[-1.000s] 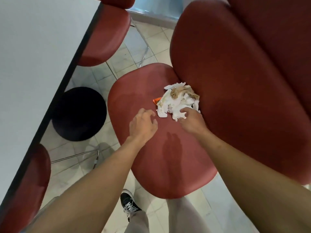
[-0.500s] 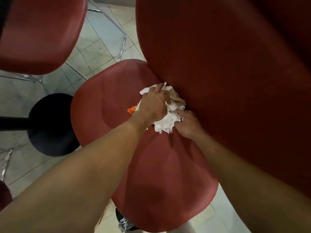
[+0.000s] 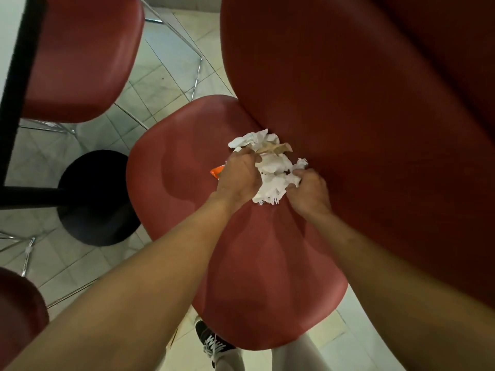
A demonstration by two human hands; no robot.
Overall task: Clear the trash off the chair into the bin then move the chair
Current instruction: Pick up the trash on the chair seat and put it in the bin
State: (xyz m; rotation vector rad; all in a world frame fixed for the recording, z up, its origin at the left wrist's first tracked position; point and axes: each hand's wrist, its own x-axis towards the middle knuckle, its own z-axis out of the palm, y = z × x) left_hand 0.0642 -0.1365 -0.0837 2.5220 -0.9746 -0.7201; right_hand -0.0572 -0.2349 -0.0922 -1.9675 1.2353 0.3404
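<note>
The left hand (image 3: 238, 174) is curled over the near-left side of the heap of crumpled white paper napkins and brown paper (image 3: 270, 162), and the right hand (image 3: 308, 191) is clenched on its near-right edge, so that the heap is pinched between both hands; the heap is lying at the back of the seat of the red moulded plastic chair (image 3: 214, 210), pressed up against the foot of the backrest. The heap is judged to be very light, soft and loose, easily crushed but liable to shed pieces if it is lifted from one side only; it would best be gathered inward from both sides and scooped from beneath, so that it is carried as one bundle. The white prongs of what appears to be a plastic fork (image 3: 273, 200) can be seen at the near edge of the heap; this stiff piece is likely to slip out unless it is enclosed in the paper. A small orange wrapper or sachet (image 3: 216, 172) is partly hidden behind the left hand and could be left behind. The bin cannot be seen. No brand, label or writing can be read on any of these things; a black round table base (image 3: 91, 199) stands on the tiled floor (image 3: 166, 65) to the left.
</note>
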